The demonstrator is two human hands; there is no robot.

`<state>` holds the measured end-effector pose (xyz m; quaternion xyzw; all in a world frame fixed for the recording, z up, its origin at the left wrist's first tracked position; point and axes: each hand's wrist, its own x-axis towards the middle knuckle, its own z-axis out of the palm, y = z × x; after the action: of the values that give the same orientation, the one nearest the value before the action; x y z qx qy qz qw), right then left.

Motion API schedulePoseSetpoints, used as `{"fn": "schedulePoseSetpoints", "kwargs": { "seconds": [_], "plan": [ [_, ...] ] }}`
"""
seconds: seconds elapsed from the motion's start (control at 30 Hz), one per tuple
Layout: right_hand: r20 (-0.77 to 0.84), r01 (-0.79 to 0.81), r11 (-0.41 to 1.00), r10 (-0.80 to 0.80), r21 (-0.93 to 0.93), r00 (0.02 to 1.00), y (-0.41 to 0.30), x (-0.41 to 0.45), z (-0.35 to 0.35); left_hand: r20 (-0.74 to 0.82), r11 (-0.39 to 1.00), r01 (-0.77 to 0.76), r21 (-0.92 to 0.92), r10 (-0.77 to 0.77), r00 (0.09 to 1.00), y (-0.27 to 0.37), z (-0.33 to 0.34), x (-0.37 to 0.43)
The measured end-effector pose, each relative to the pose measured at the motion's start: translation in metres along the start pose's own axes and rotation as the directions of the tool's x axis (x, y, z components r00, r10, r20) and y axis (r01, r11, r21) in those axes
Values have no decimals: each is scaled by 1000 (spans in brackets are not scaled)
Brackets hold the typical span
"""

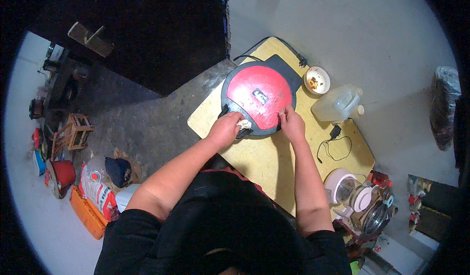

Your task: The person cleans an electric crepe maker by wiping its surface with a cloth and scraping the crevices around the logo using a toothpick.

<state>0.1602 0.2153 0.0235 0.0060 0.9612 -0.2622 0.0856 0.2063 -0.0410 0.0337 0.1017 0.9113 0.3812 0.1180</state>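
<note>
A round electric griddle (257, 88) with a red and grey lid lies closed on a yellow table (264, 161). My left hand (227, 129) is at the front of the lid, by the black handle (243, 133). A crumpled white cloth or tissue (243, 124) is gripped in its fingers. Over the lid's right front edge, my right hand (292, 122) has its fingertips bent together against the rim. Whether anything sits between those fingertips is too small to tell.
Right of the griddle are a white bowl (316, 80) with brown residue, a plastic jug (336, 102) and a black adapter (335, 132) with its cable. A pink electric kettle (345, 188) stands near the table's right corner. A black power cord (290, 46) runs along the back.
</note>
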Motion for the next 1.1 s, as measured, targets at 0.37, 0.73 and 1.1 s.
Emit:
{"fn": "schedulePoseSetpoints", "kwargs": {
  "seconds": [0.37,0.73,1.1],
  "plan": [
    [-147,52,999,-52,-2,988,-9,-8,16,15,1000,-8,27,8,1000,-1,0,1],
    [-164,60,997,-67,-42,984,-11,-6,15,13,999,0,32,0,1000,-1,1,2],
    [-145,57,997,-63,-49,987,-7,-1,13,8,999,17,32,-17,1000,2,0,2]
  ]
}}
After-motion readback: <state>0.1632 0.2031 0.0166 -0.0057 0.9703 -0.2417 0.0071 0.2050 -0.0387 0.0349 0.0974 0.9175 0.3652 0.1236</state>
